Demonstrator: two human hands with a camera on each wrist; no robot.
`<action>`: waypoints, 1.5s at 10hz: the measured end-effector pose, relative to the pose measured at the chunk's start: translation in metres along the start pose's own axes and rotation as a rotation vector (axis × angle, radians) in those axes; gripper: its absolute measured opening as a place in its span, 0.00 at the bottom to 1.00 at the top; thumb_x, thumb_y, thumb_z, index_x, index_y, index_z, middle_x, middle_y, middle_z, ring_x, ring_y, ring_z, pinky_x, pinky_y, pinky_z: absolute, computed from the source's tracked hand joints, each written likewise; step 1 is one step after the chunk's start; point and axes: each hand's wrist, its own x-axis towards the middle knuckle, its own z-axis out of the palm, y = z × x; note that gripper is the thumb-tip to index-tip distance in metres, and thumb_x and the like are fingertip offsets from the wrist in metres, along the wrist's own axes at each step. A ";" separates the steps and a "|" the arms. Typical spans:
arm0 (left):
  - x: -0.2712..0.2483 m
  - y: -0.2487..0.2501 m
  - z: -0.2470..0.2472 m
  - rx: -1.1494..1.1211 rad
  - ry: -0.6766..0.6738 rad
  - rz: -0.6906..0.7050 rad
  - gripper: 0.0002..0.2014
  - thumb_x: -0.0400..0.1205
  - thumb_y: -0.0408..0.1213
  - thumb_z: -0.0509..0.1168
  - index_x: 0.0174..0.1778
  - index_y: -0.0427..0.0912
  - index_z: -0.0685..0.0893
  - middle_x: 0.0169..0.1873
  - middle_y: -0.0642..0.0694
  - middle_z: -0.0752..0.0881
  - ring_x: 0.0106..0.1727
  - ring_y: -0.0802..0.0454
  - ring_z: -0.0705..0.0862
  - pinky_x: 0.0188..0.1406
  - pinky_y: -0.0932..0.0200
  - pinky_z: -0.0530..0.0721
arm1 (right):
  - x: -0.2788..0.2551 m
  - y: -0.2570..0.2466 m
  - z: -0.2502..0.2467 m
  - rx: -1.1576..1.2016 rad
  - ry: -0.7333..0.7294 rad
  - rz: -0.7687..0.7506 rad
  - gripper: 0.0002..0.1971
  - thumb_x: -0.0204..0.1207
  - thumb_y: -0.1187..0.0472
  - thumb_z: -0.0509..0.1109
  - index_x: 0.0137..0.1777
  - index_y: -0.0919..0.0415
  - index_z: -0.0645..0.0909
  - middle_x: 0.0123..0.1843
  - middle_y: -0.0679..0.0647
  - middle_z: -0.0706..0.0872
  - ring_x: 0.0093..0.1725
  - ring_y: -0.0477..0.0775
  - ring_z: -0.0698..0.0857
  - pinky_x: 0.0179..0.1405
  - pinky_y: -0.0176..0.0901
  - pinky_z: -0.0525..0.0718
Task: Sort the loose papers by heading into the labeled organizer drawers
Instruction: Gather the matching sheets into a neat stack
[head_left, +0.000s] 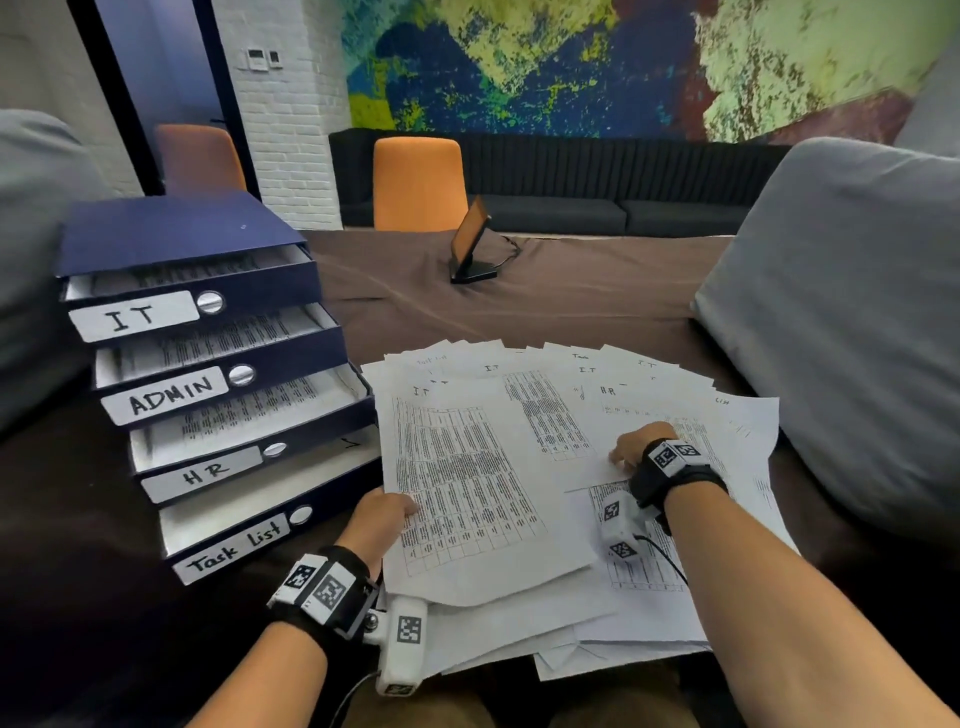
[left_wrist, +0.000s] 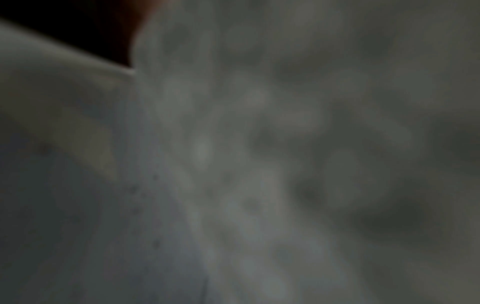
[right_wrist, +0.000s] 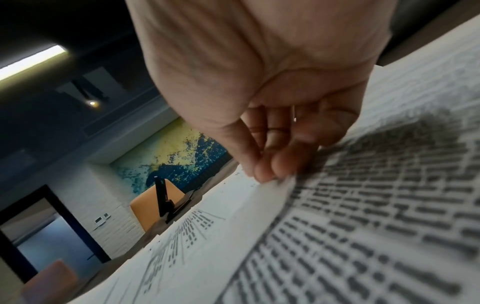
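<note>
The left hand (head_left: 383, 519) grips the near-left edge of a printed sheet (head_left: 467, 483) headed IT, thumb on top, lifting it off the spread of loose papers (head_left: 597, 395) that fans out beyond both hands. The right hand (head_left: 641, 446) pinches the corner of another sheet (right_wrist: 363, 216) between curled fingertips (right_wrist: 265, 172). Just left of the left hand stands the blue organizer (head_left: 197, 249), its four drawers pulled out stepwise and labeled IT, ADMIN, HR and Task List. The left wrist view is only a grey blur.
</note>
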 end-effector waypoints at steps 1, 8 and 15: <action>-0.003 0.002 -0.001 0.041 -0.040 -0.004 0.17 0.85 0.20 0.55 0.68 0.32 0.79 0.47 0.41 0.87 0.45 0.46 0.87 0.33 0.54 0.81 | 0.001 0.003 -0.001 0.033 0.022 -0.003 0.18 0.78 0.65 0.70 0.67 0.70 0.81 0.65 0.65 0.85 0.55 0.63 0.86 0.46 0.44 0.84; -0.009 0.003 0.000 0.034 -0.050 0.021 0.11 0.86 0.20 0.56 0.59 0.35 0.79 0.55 0.38 0.85 0.49 0.44 0.85 0.37 0.53 0.82 | -0.023 -0.010 0.036 -0.085 -0.006 -0.032 0.14 0.78 0.48 0.69 0.39 0.58 0.77 0.52 0.53 0.89 0.44 0.55 0.85 0.42 0.39 0.83; -0.008 0.001 -0.001 0.028 -0.045 0.011 0.12 0.86 0.20 0.56 0.60 0.32 0.80 0.48 0.39 0.88 0.47 0.42 0.88 0.37 0.51 0.83 | -0.061 -0.008 0.028 -0.209 -0.046 -0.045 0.17 0.76 0.60 0.72 0.65 0.62 0.82 0.66 0.60 0.83 0.58 0.61 0.83 0.47 0.52 0.84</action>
